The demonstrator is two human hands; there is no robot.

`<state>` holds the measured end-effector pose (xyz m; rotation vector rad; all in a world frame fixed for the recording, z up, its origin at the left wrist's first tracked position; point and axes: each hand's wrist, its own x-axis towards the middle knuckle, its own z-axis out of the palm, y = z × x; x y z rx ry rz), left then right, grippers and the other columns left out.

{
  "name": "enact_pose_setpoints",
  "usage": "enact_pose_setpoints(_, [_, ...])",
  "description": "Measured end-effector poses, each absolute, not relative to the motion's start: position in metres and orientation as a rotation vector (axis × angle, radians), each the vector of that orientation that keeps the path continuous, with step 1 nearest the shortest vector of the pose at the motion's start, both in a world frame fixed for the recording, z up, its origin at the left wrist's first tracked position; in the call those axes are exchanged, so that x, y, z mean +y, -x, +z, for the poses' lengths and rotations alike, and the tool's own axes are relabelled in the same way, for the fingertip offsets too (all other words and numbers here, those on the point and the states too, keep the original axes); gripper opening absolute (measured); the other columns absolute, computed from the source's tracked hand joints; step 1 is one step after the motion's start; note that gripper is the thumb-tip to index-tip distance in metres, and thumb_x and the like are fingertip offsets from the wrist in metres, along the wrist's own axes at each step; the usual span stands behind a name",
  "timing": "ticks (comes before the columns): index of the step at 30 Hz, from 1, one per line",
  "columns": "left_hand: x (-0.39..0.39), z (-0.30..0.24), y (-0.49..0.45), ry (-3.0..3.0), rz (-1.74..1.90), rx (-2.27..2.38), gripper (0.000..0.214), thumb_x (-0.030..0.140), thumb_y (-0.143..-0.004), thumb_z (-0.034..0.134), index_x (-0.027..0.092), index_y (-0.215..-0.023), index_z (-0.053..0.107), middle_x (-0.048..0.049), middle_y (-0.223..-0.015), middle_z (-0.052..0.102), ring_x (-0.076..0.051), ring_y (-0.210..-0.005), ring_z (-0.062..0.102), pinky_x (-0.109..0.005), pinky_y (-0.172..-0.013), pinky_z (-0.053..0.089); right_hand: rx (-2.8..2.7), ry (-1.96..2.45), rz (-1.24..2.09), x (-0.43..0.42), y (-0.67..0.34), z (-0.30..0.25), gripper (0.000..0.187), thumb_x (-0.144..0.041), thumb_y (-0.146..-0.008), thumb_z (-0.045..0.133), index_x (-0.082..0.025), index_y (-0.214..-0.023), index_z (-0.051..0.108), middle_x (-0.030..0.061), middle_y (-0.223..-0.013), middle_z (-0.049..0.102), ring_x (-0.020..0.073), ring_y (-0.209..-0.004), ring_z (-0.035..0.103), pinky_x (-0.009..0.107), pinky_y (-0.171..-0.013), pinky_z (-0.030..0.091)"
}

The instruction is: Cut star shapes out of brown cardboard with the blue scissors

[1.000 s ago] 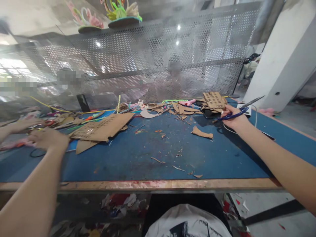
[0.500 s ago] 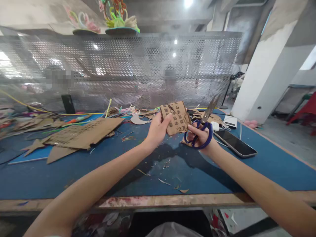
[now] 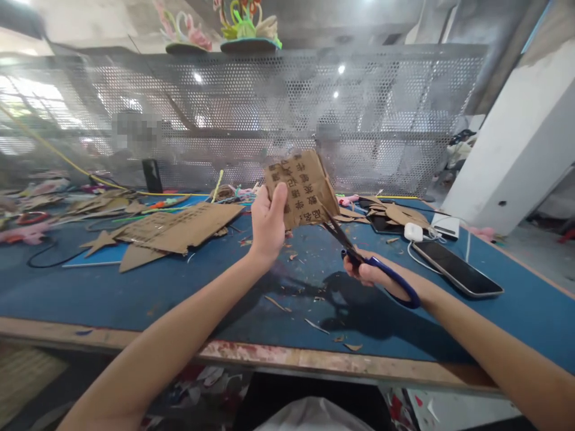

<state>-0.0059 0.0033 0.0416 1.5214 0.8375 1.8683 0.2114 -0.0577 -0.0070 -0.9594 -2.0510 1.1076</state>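
Observation:
My left hand (image 3: 268, 222) grips a piece of brown cardboard (image 3: 300, 188) printed with dark characters, thumb across its front, raised above the table. My right hand (image 3: 363, 269) is closed on a pair of scissors (image 3: 348, 245) with dark blue handles. Their blades point up and left, with the tips at the lower right edge of the cardboard. Whether the tips have the cardboard between them I cannot tell. Small cardboard scraps (image 3: 278, 304) lie on the blue tabletop (image 3: 202, 299) below my hands.
Large cardboard sheets (image 3: 179, 227) and a cardboard star (image 3: 99, 242) lie to the left. On the right are a phone (image 3: 456, 268), a white charger (image 3: 413, 231) with cable, and more cardboard pieces (image 3: 399, 215). A perforated metal screen (image 3: 269, 120) stands along the back.
The scissors have swung from pointing up and right to pointing at the cardboard's lower edge. My left hand has lifted the cardboard slightly, and the view has shifted left.

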Motion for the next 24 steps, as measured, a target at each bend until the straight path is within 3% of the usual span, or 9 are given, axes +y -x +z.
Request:
enact_pose_setpoints(6, [0.001,0.043,0.005,-1.528,1.652,0.776,0.026,0.046,-0.083,0.058,0.02,-0.089,0.059,0.0017,-0.067,0.064,-0.007,-0.041,0.052,-0.018,-0.035,0.039,-1.938,0.835,1.363,-0.061,-0.215,-0.011,0.054,-0.073,-0.082,0.04,-0.021,-0.09,0.053,0.004,-0.083,0.048,0.015,-0.065,0.042,0.029,-0.056,0.039])
enact_pose_setpoints(11, [0.002,0.04,0.003,-1.511,1.67,0.687,0.024,0.042,-0.085,0.057,0.021,-0.093,0.061,-0.0005,-0.077,0.069,-0.012,-0.061,0.065,-0.021,-0.05,0.052,-1.938,0.841,1.434,-0.065,-0.215,-0.009,0.054,-0.075,-0.079,0.042,-0.024,-0.087,0.057,0.0041,-0.079,0.051,0.0152,-0.061,0.041,0.031,-0.056,0.04])
enact_pose_setpoints(16, [0.0,0.036,0.001,-1.568,1.685,0.73,0.031,0.046,-0.085,0.057,0.019,-0.1,0.063,-0.0027,-0.084,0.073,-0.015,-0.069,0.069,-0.023,-0.056,0.056,-1.955,0.87,1.396,-0.067,-0.215,-0.008,0.055,-0.076,-0.077,0.043,-0.025,-0.088,0.059,0.0056,-0.08,0.052,0.016,-0.062,0.043,0.031,-0.055,0.04])
enact_pose_setpoints(24, [-0.004,0.035,-0.002,-1.82,1.718,0.66,0.049,0.049,-0.086,0.054,0.022,-0.126,0.056,-0.0066,-0.118,0.068,-0.021,-0.108,0.064,-0.033,-0.089,0.053,-2.015,0.902,1.309,-0.07,-0.212,-0.009,0.053,-0.075,-0.081,0.038,-0.027,-0.093,0.055,0.0043,-0.082,0.049,0.0158,-0.064,0.043,0.03,-0.056,0.04])
